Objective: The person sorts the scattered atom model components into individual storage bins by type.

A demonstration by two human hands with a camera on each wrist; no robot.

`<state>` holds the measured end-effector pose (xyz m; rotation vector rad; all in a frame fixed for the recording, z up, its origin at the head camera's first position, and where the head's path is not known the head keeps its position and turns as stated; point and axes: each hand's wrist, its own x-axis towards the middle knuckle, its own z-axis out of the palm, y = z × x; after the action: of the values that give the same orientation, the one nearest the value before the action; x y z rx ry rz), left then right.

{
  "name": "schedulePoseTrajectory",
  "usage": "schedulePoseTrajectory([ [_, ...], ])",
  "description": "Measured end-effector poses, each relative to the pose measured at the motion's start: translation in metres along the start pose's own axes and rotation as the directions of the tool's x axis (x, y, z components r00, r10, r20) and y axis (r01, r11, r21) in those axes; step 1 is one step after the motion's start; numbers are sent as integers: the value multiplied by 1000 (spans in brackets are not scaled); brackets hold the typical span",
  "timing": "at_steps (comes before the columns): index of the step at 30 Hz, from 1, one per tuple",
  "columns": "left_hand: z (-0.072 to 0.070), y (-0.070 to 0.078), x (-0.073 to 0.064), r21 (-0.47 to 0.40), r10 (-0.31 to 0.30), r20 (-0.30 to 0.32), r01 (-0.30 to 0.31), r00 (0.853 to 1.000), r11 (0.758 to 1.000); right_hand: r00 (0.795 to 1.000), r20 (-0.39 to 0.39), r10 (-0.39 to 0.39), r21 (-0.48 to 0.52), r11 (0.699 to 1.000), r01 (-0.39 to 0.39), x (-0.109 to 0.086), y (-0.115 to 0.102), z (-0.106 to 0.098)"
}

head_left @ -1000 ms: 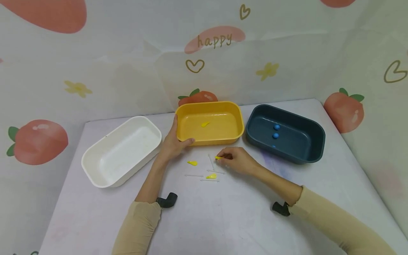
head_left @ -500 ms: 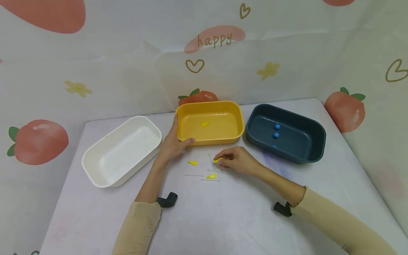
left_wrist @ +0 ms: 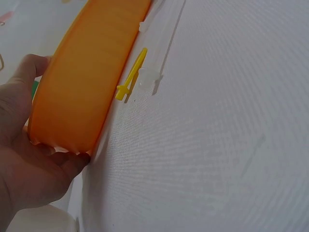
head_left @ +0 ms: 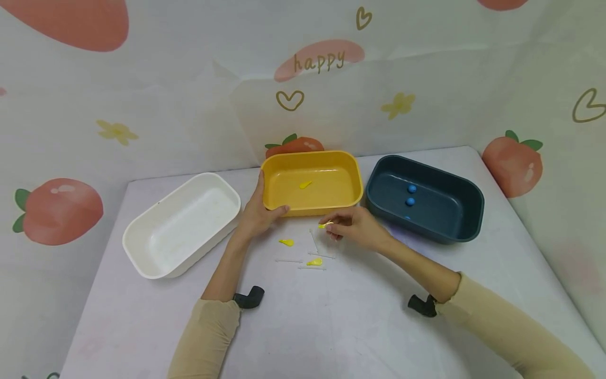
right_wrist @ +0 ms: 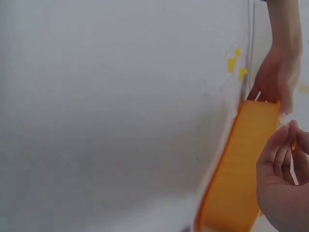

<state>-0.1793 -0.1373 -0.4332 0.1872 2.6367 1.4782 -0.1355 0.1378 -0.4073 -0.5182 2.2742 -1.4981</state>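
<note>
My left hand [head_left: 255, 217] grips the left end of a yellow tub [head_left: 322, 211], thumb along its front and fingers at its side. In the left wrist view, the fingers curl against the tub's wall [left_wrist: 79, 82]. My right hand [head_left: 357, 227] pinches a small yellow plastic piece [head_left: 323, 226] just in front of the tub; its exact kind is unclear. A similar yellow piece [head_left: 305, 185] lies inside the tub. Two more, one on the left [head_left: 286, 242] and one nearer [head_left: 314, 261], lie on the table among several thin whitish rods [head_left: 289, 260].
A white tub [head_left: 180, 231] stands at an angle on the left. To the right, close to the yellow tub, is a dark blue tub [head_left: 426, 229] with blue balls [head_left: 410, 201] in it. A patterned cloth backdrop [head_left: 189, 105] rises behind the table [head_left: 322, 326].
My right hand, holding the yellow piece, has risen slightly toward the yellow tub's front wall after dipping a little lower. My left hand keeps its grip on the tub.
</note>
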Motion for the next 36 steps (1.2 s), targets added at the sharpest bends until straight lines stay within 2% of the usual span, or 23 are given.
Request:
schedulePoseTrajectory([
  [7,0,2,-1,-1,-16,0,16,1000,1000,999,-10,54,1,999,-53,3,-14,-9],
  [10,0,1,-1,-1,-18,-1,18,1000,1000,998,-14,57,-34,998,-57,5,-18,-12],
  [15,-1,1,-1,2,-18,4,18,1000,1000,998,-43,43,-100,994,-47,13,-24,-15],
  [22,-1,1,0,-5,-3,6,3,1000,1000,998,-61,6,-100,995,-12,27,-30,-21],
  [26,-1,0,0,3,-15,5,15,1000,1000,998,-66,13,-133,991,-21,35,-30,-25],
  [36,-1,-1,0,3,-3,-10,3,1000,1000,995,-95,25,-181,983,-42,58,-31,-31],
])
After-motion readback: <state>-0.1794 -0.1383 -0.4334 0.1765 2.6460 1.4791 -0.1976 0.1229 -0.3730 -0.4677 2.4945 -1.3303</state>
